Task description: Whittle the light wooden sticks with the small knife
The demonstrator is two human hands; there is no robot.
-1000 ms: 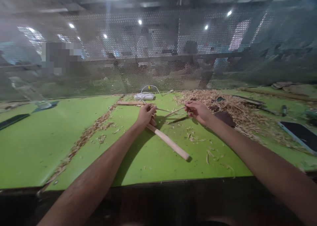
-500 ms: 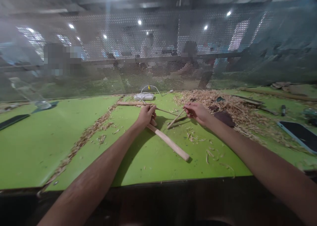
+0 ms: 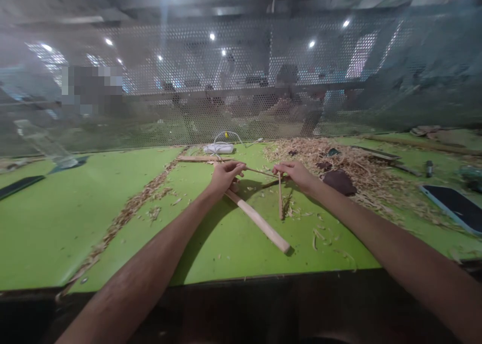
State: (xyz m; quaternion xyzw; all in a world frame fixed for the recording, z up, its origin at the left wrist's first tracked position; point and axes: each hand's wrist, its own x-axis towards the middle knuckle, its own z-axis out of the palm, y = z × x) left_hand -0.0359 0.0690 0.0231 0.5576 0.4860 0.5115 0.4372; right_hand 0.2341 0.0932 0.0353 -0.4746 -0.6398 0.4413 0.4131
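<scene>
Change since the earlier frames: the short thin wooden stick [image 3: 280, 198] held by the right hand [image 3: 297, 175] pointed left and away from the camera half a second ago; it now hangs almost straight toward the near edge, its lower tip on the tabletop among loose chips. The right hand has shifted slightly left, closer to the left hand [image 3: 225, 176]. The pale round wooden handle [image 3: 259, 222] has not moved.

Near zone: both bare forearms reach in over the dark front edge of the bright green tabletop [image 3: 75, 223]. The pale handle lies diagonally, its free end nearest the camera and right of centre, its far end under the left hand.

Middle zone: the left hand's fingers are closed around the far end of the handle and pinch one end of a long thin wooden sliver [image 3: 259, 172]. The right hand's fingers are pinched shut on the other end of that sliver and on the top of the short stick.

Far zone: a pile of pale wood shavings [image 3: 350, 163] lies far right, with a dark brown rounded piece [image 3: 339, 181] beside it. A white coiled cable [image 3: 222, 144] lies at the far edge. A trail of shavings [image 3: 128, 211] runs diagonally at left. A perforated metal screen [image 3: 241, 78] stands behind the tabletop; ceiling lights show through it.
</scene>
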